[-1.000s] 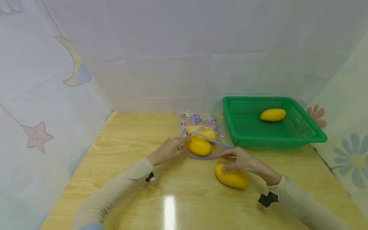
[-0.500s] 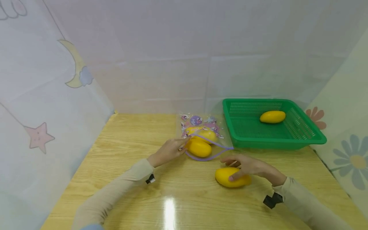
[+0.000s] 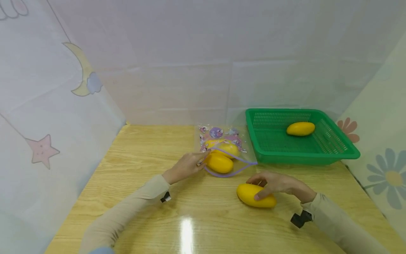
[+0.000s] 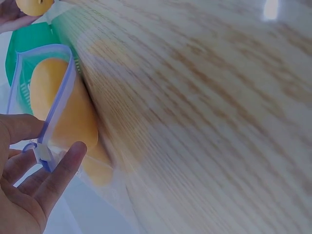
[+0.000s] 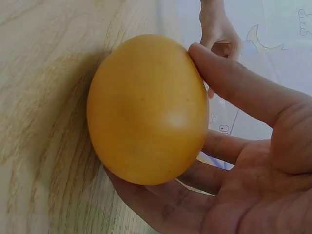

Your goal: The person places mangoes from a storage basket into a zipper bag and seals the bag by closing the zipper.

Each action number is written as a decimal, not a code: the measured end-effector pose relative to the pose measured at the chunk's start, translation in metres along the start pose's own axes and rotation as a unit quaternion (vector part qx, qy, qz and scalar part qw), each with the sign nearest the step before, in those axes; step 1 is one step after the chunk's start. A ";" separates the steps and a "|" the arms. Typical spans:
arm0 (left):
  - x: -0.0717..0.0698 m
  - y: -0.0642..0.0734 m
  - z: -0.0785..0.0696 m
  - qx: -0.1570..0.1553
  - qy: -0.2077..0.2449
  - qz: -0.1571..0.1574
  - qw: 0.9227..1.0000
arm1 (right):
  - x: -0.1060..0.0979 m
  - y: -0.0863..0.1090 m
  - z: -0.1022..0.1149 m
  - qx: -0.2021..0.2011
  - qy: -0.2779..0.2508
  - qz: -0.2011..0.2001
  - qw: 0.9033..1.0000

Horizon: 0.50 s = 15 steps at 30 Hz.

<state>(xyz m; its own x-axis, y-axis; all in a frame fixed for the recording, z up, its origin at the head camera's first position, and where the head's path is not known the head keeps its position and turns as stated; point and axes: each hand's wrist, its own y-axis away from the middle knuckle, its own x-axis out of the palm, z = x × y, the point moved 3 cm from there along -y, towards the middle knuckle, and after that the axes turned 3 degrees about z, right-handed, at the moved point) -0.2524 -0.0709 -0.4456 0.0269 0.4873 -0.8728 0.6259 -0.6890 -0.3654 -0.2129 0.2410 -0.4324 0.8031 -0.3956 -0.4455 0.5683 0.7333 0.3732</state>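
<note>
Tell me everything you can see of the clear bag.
The clear bag looks like plastic with purple and pink prints. It lies on the table, left of the green basket, its near, purple-edged mouth open. The left hand holds the mouth's left end, beside a pale slider. Yellow fruits lie inside.

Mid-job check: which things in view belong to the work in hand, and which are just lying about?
In the job, by the look of it:
Right hand, gripping a mango
Left hand, pinching the zip bag
Bagged mangoes
Green basket and its single mango, probably

Just around:
Wooden table, only the work surface
Printed wall cloth
</note>
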 end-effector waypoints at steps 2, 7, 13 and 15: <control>0.000 0.000 0.000 0.001 0.002 0.000 1.000 | 0.001 -0.001 0.001 0.006 -0.007 0.000 1.000; -0.001 0.000 0.000 0.009 -0.002 -0.003 1.000 | 0.002 -0.001 0.004 0.010 -0.003 -0.010 1.000; -0.002 0.001 -0.001 0.015 -0.005 -0.008 1.000 | 0.002 -0.001 0.008 0.019 -0.010 -0.029 0.999; -0.002 0.001 -0.001 0.014 -0.003 -0.007 1.000 | 0.002 -0.002 0.009 0.028 -0.022 -0.034 0.999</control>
<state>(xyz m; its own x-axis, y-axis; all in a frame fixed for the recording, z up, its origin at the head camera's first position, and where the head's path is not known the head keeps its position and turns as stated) -0.2513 -0.0719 -0.4437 0.0140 0.4934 -0.8697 0.6048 -0.6968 -0.3856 -0.2111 0.2341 -0.4268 0.7691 -0.4675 -0.4359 0.6295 0.6722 0.3897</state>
